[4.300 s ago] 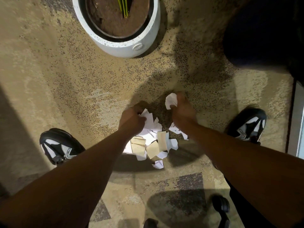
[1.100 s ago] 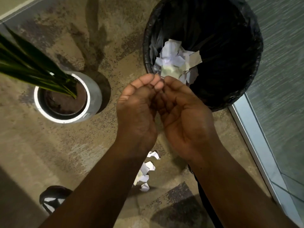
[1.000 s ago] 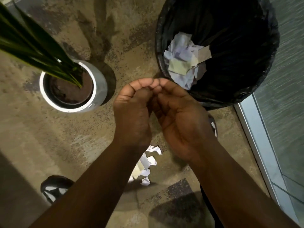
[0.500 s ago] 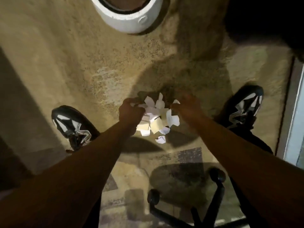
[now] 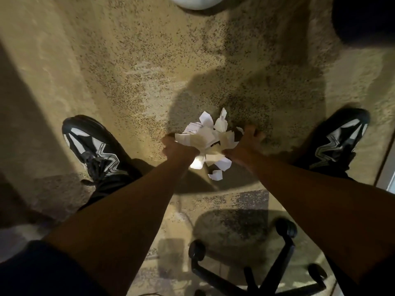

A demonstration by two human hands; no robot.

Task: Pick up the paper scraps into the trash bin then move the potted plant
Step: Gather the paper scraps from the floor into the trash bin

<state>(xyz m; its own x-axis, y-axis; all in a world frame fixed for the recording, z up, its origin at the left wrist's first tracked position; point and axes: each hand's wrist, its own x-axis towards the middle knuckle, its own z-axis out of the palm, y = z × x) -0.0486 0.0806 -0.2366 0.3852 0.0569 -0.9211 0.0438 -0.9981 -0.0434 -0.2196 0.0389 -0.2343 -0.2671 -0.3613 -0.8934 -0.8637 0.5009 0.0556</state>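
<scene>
Nearest the camera, the black star base of an office chair with its castors stands on the speckled beige carpet. Both bare forearms reach down from there to a small heap of paper scraps, white and cream, lying on the carpet between the person's two black-and-white sneakers, the left sneaker and the right sneaker. The left hand presses against the heap's left side with its fingers curled around the scraps; the right hand closes on the right side, its fingers bent into the paper. One loose scrap lies just nearer than the heap. At the far top edge shows the pale rim of the potted plant, and in the far right corner the dark trash bin, both well apart from the heap.
</scene>
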